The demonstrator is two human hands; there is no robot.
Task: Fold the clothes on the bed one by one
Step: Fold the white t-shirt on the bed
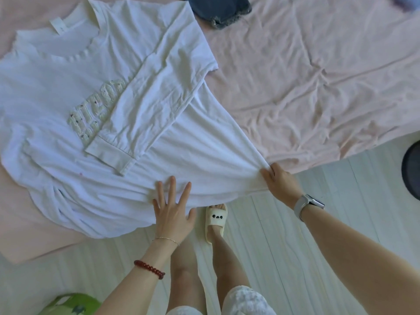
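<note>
White shirt point(91, 92) hem under left hand point(173, 214), corner pinched by right hand point(280, 181)

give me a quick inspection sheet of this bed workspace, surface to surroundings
surface: pink bed sheet, wrinkled
job's things: white shirt spread front up, one long sleeve folded across the chest, hem overhanging the bed edge
clutter: dark garment at the far edge
hands: left hand flat on the hem, fingers spread; right hand pinches the hem corner, pulling it taut
cables: nothing seen
surroundings: pale plank floor, slipper, green object, dark round object
</note>
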